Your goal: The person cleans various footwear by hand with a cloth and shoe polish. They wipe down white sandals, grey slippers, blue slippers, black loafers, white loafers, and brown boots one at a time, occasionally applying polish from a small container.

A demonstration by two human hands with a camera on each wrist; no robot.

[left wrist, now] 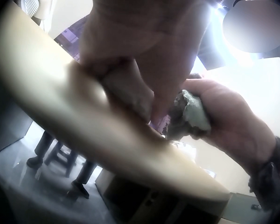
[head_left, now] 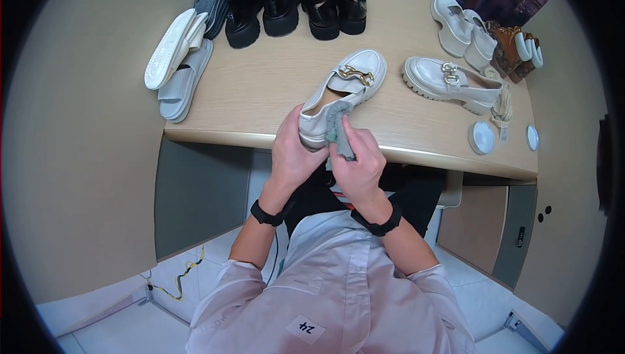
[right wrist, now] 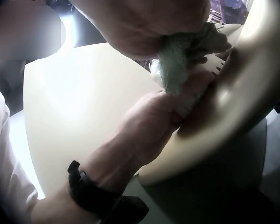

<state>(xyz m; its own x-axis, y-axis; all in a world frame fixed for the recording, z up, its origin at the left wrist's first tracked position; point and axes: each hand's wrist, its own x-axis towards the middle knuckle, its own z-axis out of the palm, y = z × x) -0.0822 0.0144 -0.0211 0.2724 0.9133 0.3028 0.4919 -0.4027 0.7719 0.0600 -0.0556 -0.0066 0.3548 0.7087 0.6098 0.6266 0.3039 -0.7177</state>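
Note:
A white loafer (head_left: 374, 70) with a gold buckle points away from the person, its heel at the table's front edge. My left hand (head_left: 294, 149) grips the heel end from the left side. Bunched in my right hand (head_left: 361, 165) is a grey-green cloth (head_left: 338, 129), pressed against the right side of the shoe near the heel. In the right wrist view the fuzzy cloth (right wrist: 173, 65) sticks out under the right hand, close above the left hand (right wrist: 140, 126). The left wrist view shows the cloth (left wrist: 195, 112) between the fingers of the right hand (left wrist: 233, 119).
The matching loafer (head_left: 430, 77) lies to the right, with a pale lace bundle (head_left: 502, 108) and a small round dish (head_left: 482, 138) nearby. Black sandals (head_left: 280, 5) stand at the back, white slides (head_left: 185, 84) at the left. White platform shoes (head_left: 456, 28) and brown shoes (head_left: 511, 48) are at the back right.

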